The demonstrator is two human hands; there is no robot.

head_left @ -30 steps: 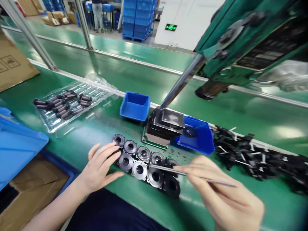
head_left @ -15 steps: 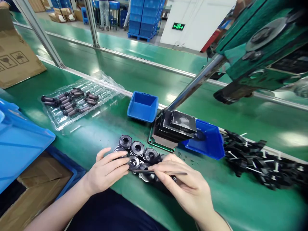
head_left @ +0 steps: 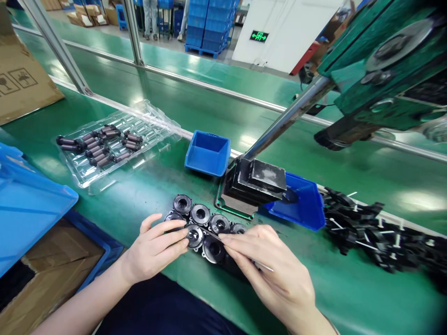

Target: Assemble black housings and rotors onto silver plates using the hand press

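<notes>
A cluster of black round plastic housings (head_left: 200, 214) with hollow centres sits on the green table between my hands. My left hand (head_left: 153, 249) reaches in from the left, its fingertips at the edge of one front housing (head_left: 194, 236); its thumb is hidden underneath and its little finger is lifted. In a pinch, my right hand (head_left: 272, 270) holds a thin metal stick-like tool (head_left: 260, 264). The tool's tip lies over the gap between the housings, close to the one at my left fingertips. My right hand covers part of the cluster's right side.
Behind stands a green press (head_left: 377, 74) on a post with a black block (head_left: 267, 177). Blue bins (head_left: 207, 156) flank its base. A clear tray (head_left: 84, 179) holds dark cylindrical parts. Black parts with white pins (head_left: 370, 232) pile up right. A cardboard box (head_left: 28, 79) stands left.
My right hand has shifted slightly right and down, and the stick-like tool has turned from nearly level to slanting. My left hand stays at the same housing.
</notes>
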